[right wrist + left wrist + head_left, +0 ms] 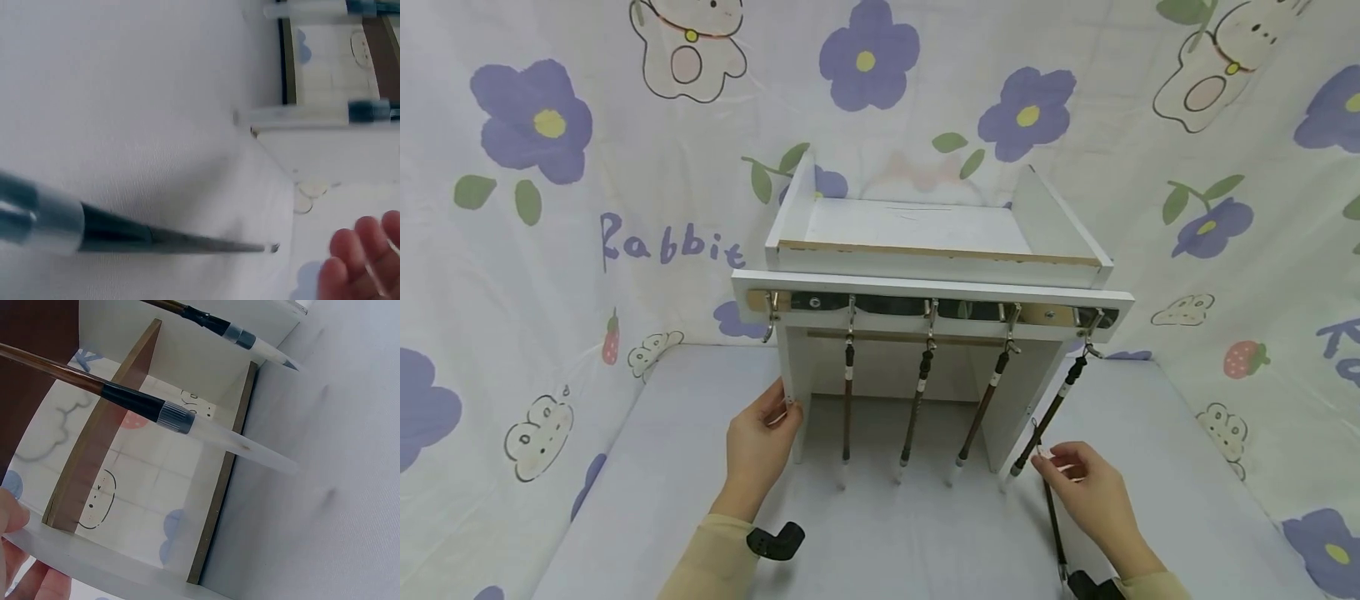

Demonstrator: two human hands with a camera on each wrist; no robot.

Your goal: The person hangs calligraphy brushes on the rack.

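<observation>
A white wooden shelf unit [925, 279] carries a rail of metal hooks. Several calligraphy brushes, such as the middle brush [917, 404], hang tip-down from it. My left hand [756, 446] grips the front edge of the unit's left side panel [125, 567], thumb on one face and fingers on the other. At the right, my right hand [1093, 492] pinches the upper end of another dark brush [1054, 517], its cord loop standing above the fingertips. This brush slants down beside the rightmost hanging brush [1051, 417]. Up close, a dark tapering brush [119, 230] crosses the right wrist view.
The leftmost hook [771, 315] bears no brush. Above the rail is an open tray-like top [936, 260]. Under the unit lies a white cloth surface [880, 533], and a patterned cloth [685, 167] with flowers and rabbits hangs behind.
</observation>
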